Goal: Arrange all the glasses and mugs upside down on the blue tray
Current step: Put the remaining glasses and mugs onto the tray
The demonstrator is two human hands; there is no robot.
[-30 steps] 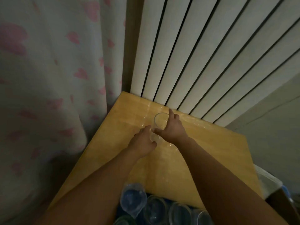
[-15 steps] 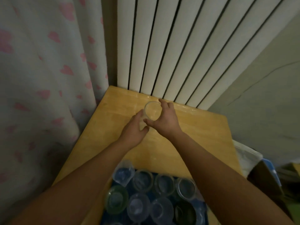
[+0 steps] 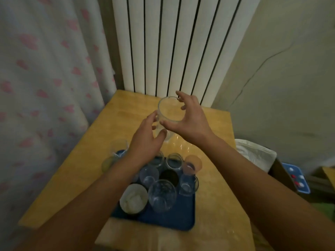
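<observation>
A clear drinking glass (image 3: 169,110) is held above the wooden table, mouth tilted toward me. My right hand (image 3: 190,118) grips its rim from the right, thumb and fingers spread around it. My left hand (image 3: 146,140) touches its lower part from the left, fingers curled on the base. Below my wrists lies the blue tray (image 3: 174,218) with several glasses and mugs standing on it, among them a big clear glass (image 3: 162,195), a white-bottomed mug (image 3: 133,198) and a dark mug (image 3: 169,176). My left forearm hides part of the tray.
The yellow wooden table (image 3: 76,169) stands against a white ribbed radiator (image 3: 168,44). A curtain with pink hearts (image 3: 45,78) hangs at the left. A white cloth (image 3: 253,154) and a blue box (image 3: 295,178) sit beyond the table's right edge.
Both hands have lifted the glass off the table and tipped its mouth toward me. The view has dropped, so the whole tray shows.
</observation>
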